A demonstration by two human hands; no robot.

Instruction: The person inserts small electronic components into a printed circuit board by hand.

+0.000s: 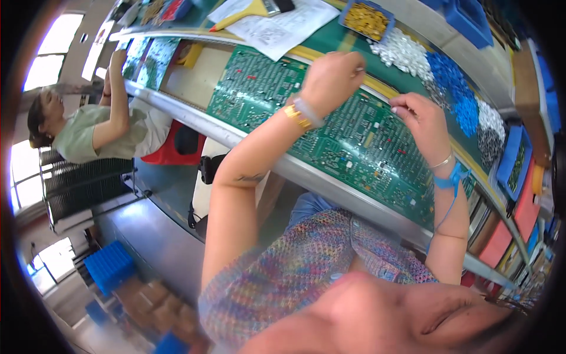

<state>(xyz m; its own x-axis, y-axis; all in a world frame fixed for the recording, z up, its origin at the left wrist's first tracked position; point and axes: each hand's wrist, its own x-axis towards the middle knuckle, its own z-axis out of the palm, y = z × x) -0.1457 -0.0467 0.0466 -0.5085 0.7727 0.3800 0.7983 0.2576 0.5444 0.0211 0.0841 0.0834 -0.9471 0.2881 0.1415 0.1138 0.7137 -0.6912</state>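
Observation:
A long green circuit board (365, 147) lies on the conveyor rail in front of me, with a second green board (253, 88) to its left. My left hand (333, 76), gold bracelet on the wrist, hovers over the gap between the boards with fingertips pinched on a tiny pale component. My right hand (421, 121), with a blue wrist strap, is curled over the far edge of the nearer board. Whether it holds anything is hidden by the fingers. Loose piles of white parts (404, 53) and blue parts (454, 82) lie just beyond both hands.
A blue tray of yellow parts (365, 20), paper sheets (283, 26) and a yellow-handled brush (247, 12) sit at the back. A co-worker in a green top (94, 130) works further left on the line. Blue crates (109, 265) stand on the floor.

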